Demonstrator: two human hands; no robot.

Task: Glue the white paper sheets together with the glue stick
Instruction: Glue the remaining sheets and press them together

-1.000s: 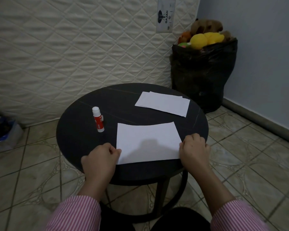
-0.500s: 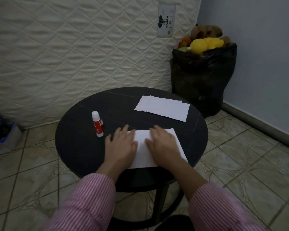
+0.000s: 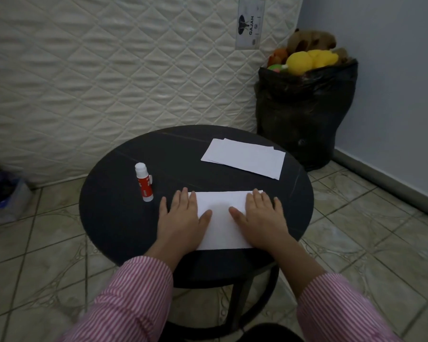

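White paper [image 3: 221, 219] lies flat near the front edge of the round black table [image 3: 114, 218], and both hands are down on it. Left hand [image 3: 182, 218] presses flat on the sheet's left end, fingers straight and slightly spread, thumb angled in toward the middle; its outer fingers rest past the paper's edge on the dark tabletop. Right hand [image 3: 258, 217] mirrors it on the right end, palm down, fingers extended, gripping nothing. Between the two thumbs a bare strip of the sheet shows; both ends are covered, so I can't make out the corners there, nor whether this is one layer or a fold.

Glue stick [image 3: 144, 181] stands upright to the left, just beyond the left hand's fingertips and apart from them, white cap on, red label below; the print is too small to read. Farther back on the right, a second stack of white sheets [image 3: 244, 158] lies slightly fanned, well clear of the hands; how many, I can't count.

Pink striped sleeves [image 3: 134, 299] run out of the bottom of the view. Behind the table stands a quilted mattress [image 3: 109, 70] against the wall, and in the corner a black bag [image 3: 304, 114] stuffed with soft toys [image 3: 307, 59], its lower part lost in shadow. At far left, some clutter [image 3: 0, 191] is cut off and too dim to identify.
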